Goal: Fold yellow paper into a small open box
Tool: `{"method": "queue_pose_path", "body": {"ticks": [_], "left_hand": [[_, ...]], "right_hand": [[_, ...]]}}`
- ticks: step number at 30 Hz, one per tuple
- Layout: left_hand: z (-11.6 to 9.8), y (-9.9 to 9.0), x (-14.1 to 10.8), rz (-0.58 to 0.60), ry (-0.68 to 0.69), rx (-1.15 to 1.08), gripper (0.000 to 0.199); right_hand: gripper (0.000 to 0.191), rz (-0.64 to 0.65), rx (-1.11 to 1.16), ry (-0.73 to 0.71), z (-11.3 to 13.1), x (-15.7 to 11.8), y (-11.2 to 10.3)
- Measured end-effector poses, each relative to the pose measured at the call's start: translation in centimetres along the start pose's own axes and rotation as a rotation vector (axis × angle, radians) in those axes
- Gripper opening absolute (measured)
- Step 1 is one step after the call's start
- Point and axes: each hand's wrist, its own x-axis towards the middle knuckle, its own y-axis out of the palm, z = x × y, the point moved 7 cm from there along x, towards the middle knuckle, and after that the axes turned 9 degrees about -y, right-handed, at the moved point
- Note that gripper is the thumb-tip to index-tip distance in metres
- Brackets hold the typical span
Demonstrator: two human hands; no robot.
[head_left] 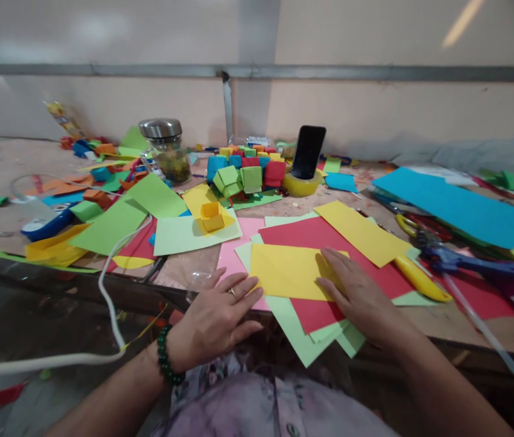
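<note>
A yellow paper sheet [288, 273] lies flat near the table's front edge, on top of red paper [311, 240] and light green sheets [295, 337]. My right hand [352, 288] rests on its right end with fingers stretched out. At its left end is my left hand [223, 309], open, fingertips beside or just touching the paper's edge. Pink paper [236, 252] shows under the pile. Beyond my left hand, a small folded yellow paper box [212, 216] sits on yellow and pale green paper.
Folded paper cubes [238, 176] stand in a cluster at the back, beside a phone [307, 152] propped on a tape roll [302, 184]. A glass jar [168, 152] stands left. Right are a yellow cutter [420, 279], a glue gun [466, 261] and blue paper [457, 203]. A white cable [108, 291] hangs left.
</note>
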Motion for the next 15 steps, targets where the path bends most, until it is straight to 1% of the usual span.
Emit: {"method": "queue_pose_path", "body": {"ticks": [2,3,5,6,8,10,12,15], "left_hand": [[-0.4,-0.3,0.2,-0.020,0.032,0.027,0.045],[-0.7,-0.4,0.5,-0.013,0.046,0.039,0.044],[-1.5,-0.4,1.3,0.024,0.072,0.066,0.044],[-1.8,-0.4,1.7,0.048,0.080,0.086,0.044],[-2.5,-0.3,2.5,0.086,0.096,0.128,0.044],[-2.9,-0.2,2.9,0.106,0.110,0.155,0.043],[-3.2,-0.1,3.0,0.114,0.118,0.163,0.043],[-3.0,-0.1,2.8,0.120,0.111,0.160,0.044]], "right_hand": [[0.049,-0.051,0.020,-0.038,0.5,0.1,-0.7],[0.044,-0.086,0.023,-0.075,1.0,0.2,-1.2],[0.033,-0.156,0.012,-0.195,2.7,0.3,-2.5],[0.032,-0.167,-0.001,-0.276,3.8,0.3,-3.0],[0.031,-0.122,-0.027,-0.461,6.4,0.2,-3.5],[0.027,-0.044,-0.041,-0.600,8.3,0.0,-3.4],[0.022,-0.001,-0.035,-0.648,9.2,-0.1,-3.2],[0.027,0.007,0.042,-0.639,8.7,-0.4,-3.0]]}}
